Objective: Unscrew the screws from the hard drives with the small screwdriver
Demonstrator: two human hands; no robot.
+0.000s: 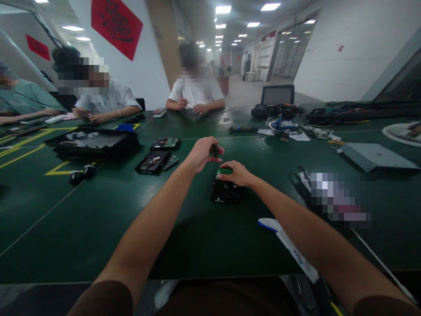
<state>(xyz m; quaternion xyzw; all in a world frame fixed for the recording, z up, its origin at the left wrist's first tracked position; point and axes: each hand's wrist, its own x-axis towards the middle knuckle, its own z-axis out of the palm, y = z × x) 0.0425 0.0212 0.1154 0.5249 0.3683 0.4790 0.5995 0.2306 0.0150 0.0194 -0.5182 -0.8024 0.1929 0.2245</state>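
A black hard drive [225, 193] lies on the green table in front of me, with a green circuit board [224, 171] at its far end. My left hand [204, 154] is closed around the dark handle of a screwdriver [214, 151], held upright above the far end of the drive. Its tip is too small to make out. From the right, my right hand [237, 172] grips the drive, thumb and fingers at the circuit board and partly covering it. Left of my hands lie another hard drive [153, 162], a loose circuit board [171, 162] and a further drive [165, 143] behind them.
A black tray [95, 142] stands at the left, near two small black objects [82, 174]. To the right are a grey metal case [378, 157], a blurred-out object [338, 197] and a white-and-blue strip [289, 245] under my right forearm. Several people sit across the table.
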